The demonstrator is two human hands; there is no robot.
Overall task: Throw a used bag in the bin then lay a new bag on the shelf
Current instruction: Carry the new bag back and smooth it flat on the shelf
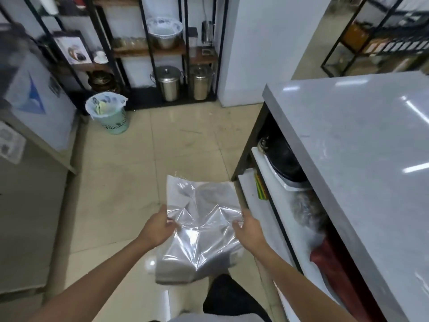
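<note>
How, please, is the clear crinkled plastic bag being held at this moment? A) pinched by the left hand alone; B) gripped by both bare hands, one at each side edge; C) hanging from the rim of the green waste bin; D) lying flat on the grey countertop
B: the left hand and right hand each grip one side edge of the clear crinkled plastic bag, held in the air above the tiled floor.

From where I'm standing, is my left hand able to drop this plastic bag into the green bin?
Probably not yet. The left hand holds the clear bag together with the right hand, while the green bin stands well ahead across open floor; nothing blocks the way, just distance.
</note>
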